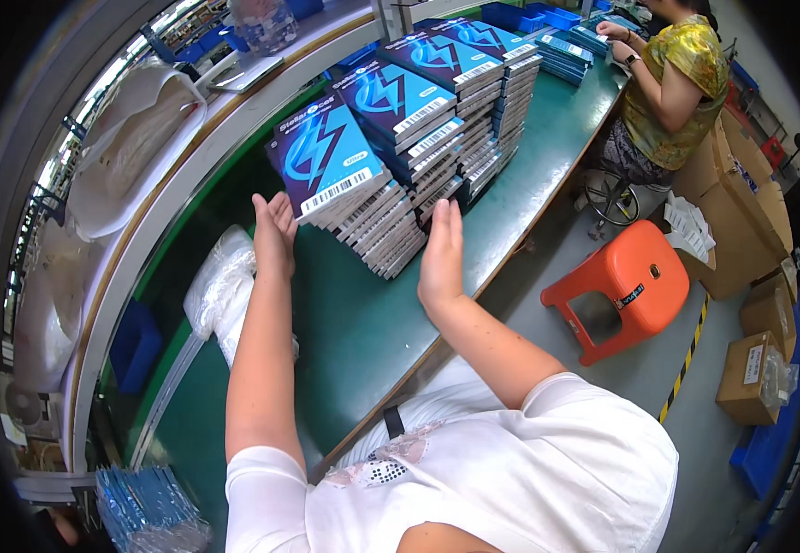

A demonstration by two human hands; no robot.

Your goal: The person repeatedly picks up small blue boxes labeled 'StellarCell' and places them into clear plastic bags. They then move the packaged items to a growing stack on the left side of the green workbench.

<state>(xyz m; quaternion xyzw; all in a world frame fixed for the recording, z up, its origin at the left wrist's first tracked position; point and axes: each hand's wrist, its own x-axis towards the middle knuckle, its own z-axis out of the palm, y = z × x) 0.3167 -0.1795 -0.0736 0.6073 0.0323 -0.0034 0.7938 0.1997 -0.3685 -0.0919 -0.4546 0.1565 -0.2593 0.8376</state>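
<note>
Two bare arms in short white sleeves come up from the bottom of the view. Both hands are open and flat, with the fingers straight. They hold nothing. The left hand [273, 230] is just beside the left side of the nearest stack of blue boxes [349, 189]; I cannot tell if it touches. The right hand [442, 258] stands on the right side of that stack, near its bottom boxes, with the palm turned toward it. So the stack sits between the two hands.

That stack is made of thin, flat boxes. Each top is dark blue with a light blue lightning shape and a white barcode label. It leans a little. It stands on the green desk [354, 323], close to the person. More stacks of the same boxes [455, 101] stand in a row behind it, touching one another.

A clear plastic bag [220, 290] with white things in it lies on the desk, left of the left arm.

An orange plastic stool [626, 286] stands on the floor to the right. Brown cardboard boxes [750, 240] sit past it. Another person in a yellow top [681, 83] sits at the far end of the desk.
</note>
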